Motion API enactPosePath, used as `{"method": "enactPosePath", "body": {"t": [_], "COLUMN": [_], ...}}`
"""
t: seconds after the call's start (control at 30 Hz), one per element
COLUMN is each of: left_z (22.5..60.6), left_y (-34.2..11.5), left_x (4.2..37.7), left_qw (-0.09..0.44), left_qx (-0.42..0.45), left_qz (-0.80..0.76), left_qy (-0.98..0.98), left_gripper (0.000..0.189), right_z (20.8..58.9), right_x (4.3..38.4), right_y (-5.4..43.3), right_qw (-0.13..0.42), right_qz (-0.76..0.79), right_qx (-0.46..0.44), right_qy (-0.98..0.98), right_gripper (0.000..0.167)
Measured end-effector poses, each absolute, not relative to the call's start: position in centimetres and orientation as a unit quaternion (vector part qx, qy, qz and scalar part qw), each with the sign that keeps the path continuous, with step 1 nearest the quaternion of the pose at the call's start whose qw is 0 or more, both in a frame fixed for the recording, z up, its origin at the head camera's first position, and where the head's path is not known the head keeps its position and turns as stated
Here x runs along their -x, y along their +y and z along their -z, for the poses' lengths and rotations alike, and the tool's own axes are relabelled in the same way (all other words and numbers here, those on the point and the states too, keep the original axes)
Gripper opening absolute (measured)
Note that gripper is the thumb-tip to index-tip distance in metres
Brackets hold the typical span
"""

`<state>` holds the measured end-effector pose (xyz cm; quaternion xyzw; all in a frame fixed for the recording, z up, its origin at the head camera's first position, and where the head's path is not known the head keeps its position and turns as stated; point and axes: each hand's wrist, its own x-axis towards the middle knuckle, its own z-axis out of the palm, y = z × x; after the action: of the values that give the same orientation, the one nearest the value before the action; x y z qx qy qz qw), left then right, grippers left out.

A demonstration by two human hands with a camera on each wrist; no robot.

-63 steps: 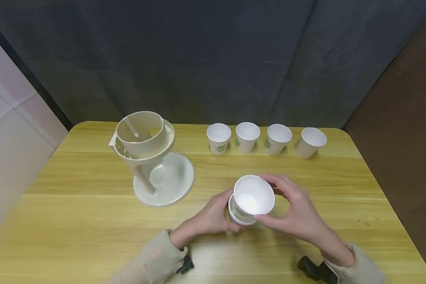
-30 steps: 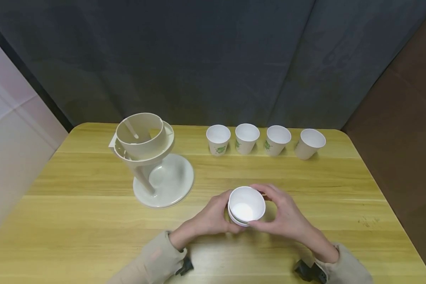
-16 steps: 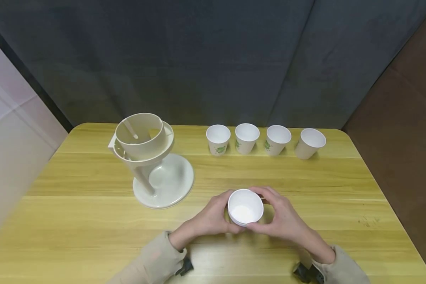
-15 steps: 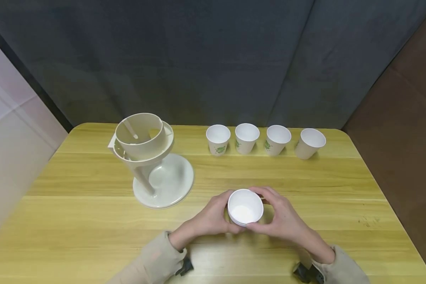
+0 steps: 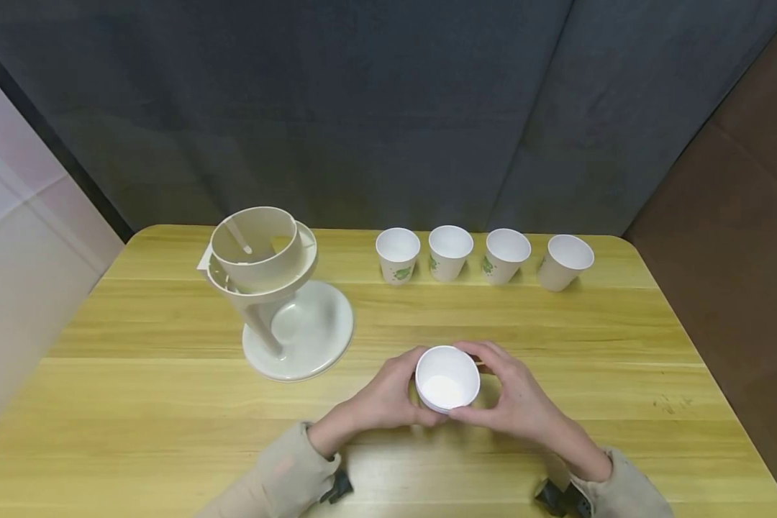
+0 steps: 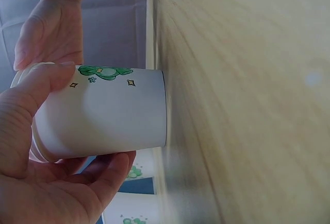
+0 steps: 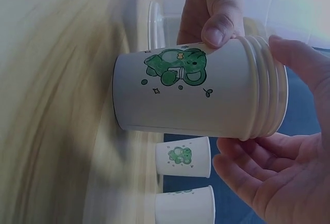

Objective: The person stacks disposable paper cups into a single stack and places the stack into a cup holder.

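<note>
Between a person's two hands, we see a nested stack of white paper cups (image 5: 447, 380) held upright over the wooden table (image 5: 168, 424), mouth facing up. The stack sits inside the curve of both sets of fingers, its base at the tabletop; we cannot tell whether it touches the wood. From the right wrist, we count several rims packed closely together above a green cartoon animal printed on the outermost wall.

The left hand (image 5: 391, 392) grips the stack from its side, fingers (image 6: 114, 178) bent round the far wall and thumb (image 6: 49, 82) laid along the near one, the span between them as wide as the cups. Opposite, the right hand (image 5: 521, 396) holds the upper end, its thumb (image 7: 296, 56) at the rims on the near side and its fingers (image 7: 242, 175) curled round the far side, just below the topmost lip.

Beyond the hands, we find four single cups (image 5: 449, 253) standing apart in a row near the table's back edge. To the left stands a cream-coloured stand (image 5: 259, 273) with a ring-shaped top and a round base (image 5: 326, 316). A dark cloth (image 5: 362, 108) hangs behind.
</note>
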<state>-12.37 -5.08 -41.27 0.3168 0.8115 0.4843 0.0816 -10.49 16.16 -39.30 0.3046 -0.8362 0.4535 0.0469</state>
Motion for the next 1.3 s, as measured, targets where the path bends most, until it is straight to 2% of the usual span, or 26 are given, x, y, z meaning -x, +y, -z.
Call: {"method": "enactPosePath", "body": {"t": [0.3, 1.03, 1.3], "left_z": [41.4, 41.3, 41.3], "left_y": [-5.0, -5.0, -5.0], "left_x": [12.3, 12.4, 12.4], "left_qw": [0.076, 0.076, 0.082], "left_qx": [-0.318, -0.314, -0.308], "left_qz": [-0.483, -0.481, -0.481], "left_qy": [0.812, 0.815, 0.816], "left_gripper": [0.071, 0.072, 0.072], "right_z": [39.0, 39.3, 39.8], "right_x": [10.8, 13.5, 15.4], "right_y": [17.2, 23.6, 26.3], "right_qw": [0.065, 0.123, 0.165], "right_qz": [-0.467, -0.464, -0.445], "right_qx": [-0.311, -0.150, -0.100], "right_qy": [-0.825, -0.864, -0.875], "right_gripper": [0.072, 0.054, 0.048]}}
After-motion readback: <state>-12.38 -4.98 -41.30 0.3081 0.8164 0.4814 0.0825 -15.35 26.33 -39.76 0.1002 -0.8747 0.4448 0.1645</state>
